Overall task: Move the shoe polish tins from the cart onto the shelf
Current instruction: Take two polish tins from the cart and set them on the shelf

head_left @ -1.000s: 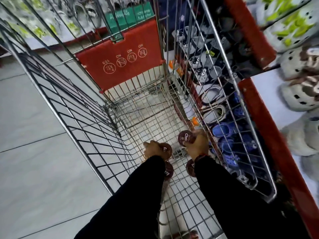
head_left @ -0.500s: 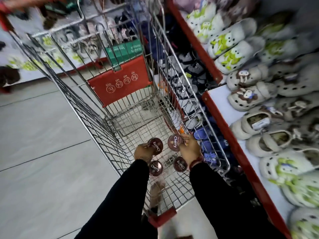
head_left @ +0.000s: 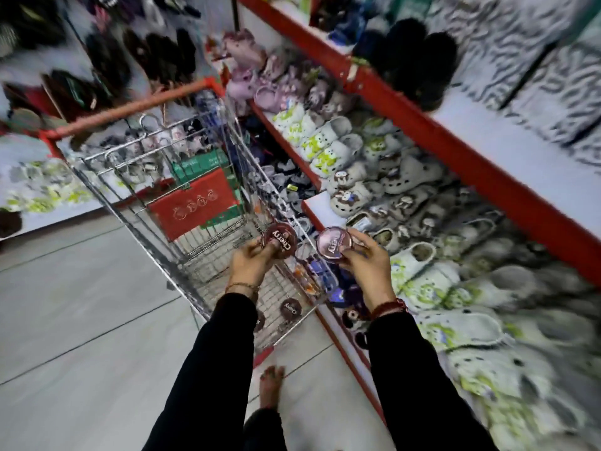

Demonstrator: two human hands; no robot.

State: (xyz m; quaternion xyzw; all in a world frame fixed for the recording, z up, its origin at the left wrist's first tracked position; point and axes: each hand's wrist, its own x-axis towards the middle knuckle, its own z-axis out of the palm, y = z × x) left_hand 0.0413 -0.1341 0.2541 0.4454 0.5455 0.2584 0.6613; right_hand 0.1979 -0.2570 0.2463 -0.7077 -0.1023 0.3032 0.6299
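Note:
My left hand (head_left: 252, 263) grips a round dark red shoe polish tin (head_left: 279, 239) marked "Cherry", held above the wire cart (head_left: 156, 242). My right hand (head_left: 366, 265) grips a second tin (head_left: 335, 243), its lid shining pinkish, over the cart's right rim beside the red-edged shelf (head_left: 481, 164). A third tin (head_left: 290, 309) lies on the cart floor below my hands. Another one (head_left: 259, 321) peeks out from behind my left sleeve.
The shelves on the right are packed with white, green and purple clogs (head_left: 328, 141), with dark fluffy slippers (head_left: 419, 56) on the upper level. The cart has a red handle (head_left: 130, 109) and red seat flap (head_left: 193, 203). A bare foot (head_left: 270, 385) stands on the grey tiled floor.
Both hands have risen out of the cart bottom, each carrying a tin, and shifted toward the shelf. The view has tilted up, showing more of the shelves.

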